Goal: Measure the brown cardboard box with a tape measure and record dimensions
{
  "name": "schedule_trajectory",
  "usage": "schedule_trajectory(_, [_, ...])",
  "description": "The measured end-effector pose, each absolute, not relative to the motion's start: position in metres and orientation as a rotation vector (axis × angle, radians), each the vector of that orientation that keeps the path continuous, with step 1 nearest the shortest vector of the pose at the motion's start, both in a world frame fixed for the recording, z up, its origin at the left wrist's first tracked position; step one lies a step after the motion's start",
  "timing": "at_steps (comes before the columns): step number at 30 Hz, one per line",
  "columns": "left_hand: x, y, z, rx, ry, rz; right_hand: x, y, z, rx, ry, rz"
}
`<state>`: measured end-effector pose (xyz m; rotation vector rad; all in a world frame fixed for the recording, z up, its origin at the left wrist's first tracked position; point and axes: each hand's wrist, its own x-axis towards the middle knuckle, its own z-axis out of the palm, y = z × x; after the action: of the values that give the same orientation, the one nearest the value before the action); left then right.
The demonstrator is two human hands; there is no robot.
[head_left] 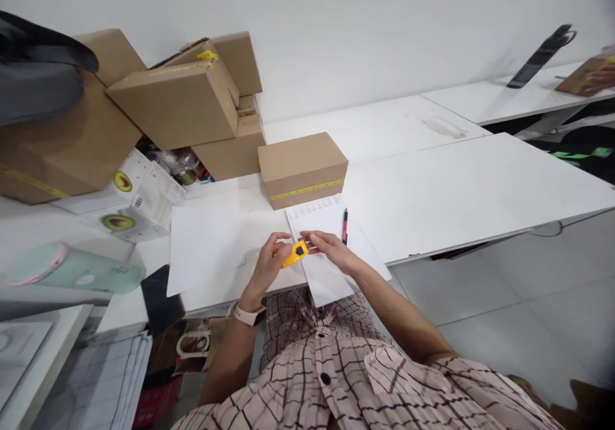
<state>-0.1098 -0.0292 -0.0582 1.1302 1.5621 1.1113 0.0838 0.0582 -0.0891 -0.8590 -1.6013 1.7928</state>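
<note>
My left hand [270, 262] is closed around a small yellow tool [293, 254] with a black square part on its face; its exact kind is unclear. Close to the tool's right end is my right hand [331, 248], fingers stretched out and slightly apart; whether the fingertips touch the tool, I cannot tell. Both hands are over a sheet of white paper [331, 282] with a printed grid along its top. A red and black pen [344, 225] lies on the paper, right of my hands. Just behind the paper stands a closed cardboard box [302, 161] with a yellow strip along its side.
Cardboard boxes [177, 103] are stacked at the back left, beside white boxes with avocado pictures [120, 206]. A blank sheet [204, 244] and a mint tumbler [81, 270] are on the left. A dark bottle [541, 58] and another person's hand [600, 77] on a box appear far right.
</note>
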Motion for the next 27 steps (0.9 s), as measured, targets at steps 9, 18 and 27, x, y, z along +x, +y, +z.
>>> schedule_trajectory(9, [-0.108,-0.02,-0.05,1.128,1.533,1.037,0.1,0.071,-0.078,-0.828,-1.47,1.973])
schedule_trajectory(18, [-0.21,0.078,0.003,0.958,1.577,1.487,0.131,0.254,-0.015,-0.933,-1.246,1.243])
schedule_trajectory(27, [-0.253,0.161,0.029,0.819,1.661,1.395,0.086,0.328,-0.019,-1.265,-1.312,0.978])
